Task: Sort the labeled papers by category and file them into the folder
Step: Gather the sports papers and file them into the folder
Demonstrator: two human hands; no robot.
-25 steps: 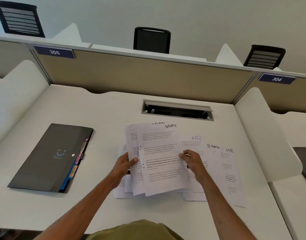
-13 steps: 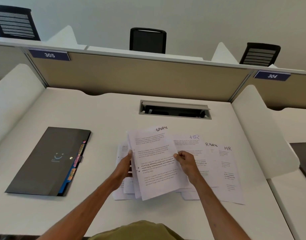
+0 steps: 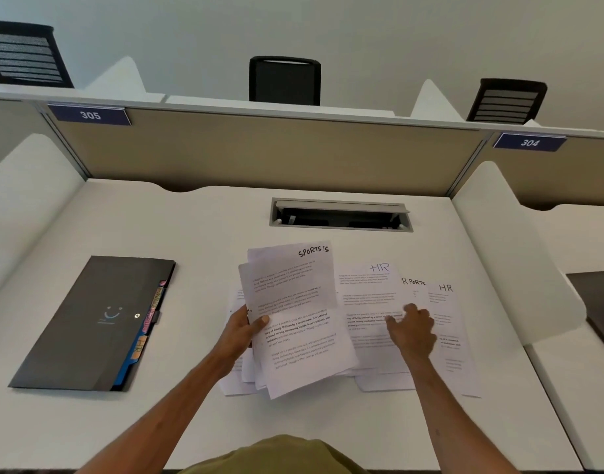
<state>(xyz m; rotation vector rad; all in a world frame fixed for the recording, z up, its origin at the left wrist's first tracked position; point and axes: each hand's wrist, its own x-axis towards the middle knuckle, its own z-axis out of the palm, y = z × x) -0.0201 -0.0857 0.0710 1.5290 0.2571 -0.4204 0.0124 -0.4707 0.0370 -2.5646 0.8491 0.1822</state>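
Sorting looks to be under way, and filing has not begun as far as can be seen. The dark folder lies flat and closed on the desk, its snap button fastened and its coloured divider tabs poking out along the edge that faces the papers. Whether any sheet is already inside cannot be told. To the right of the folder, apart from it, the left hand grips a loose sheaf by its near-folder edge, thumb on top. The front sheet is hand-lettered SPORTS at its upper corner, and the sheaf is lifted and tilted above other pages lying beneath. Farther from the folder, the right hand rests knuckles-up on a flat sheet marked HR, fingers curled down onto the paper. Whether it pinches that sheet or only touches it cannot be made out. Beyond it, farthest from the folder, lie an overlapped page reading something like "R PORTS" and a second HR page. My reading is that one category is being gathered in the left hand while the other labels sit mixed on the desk. That leaves the HR pages to collect, the remaining pages to group, the folder to open and every group to slot behind its tab.
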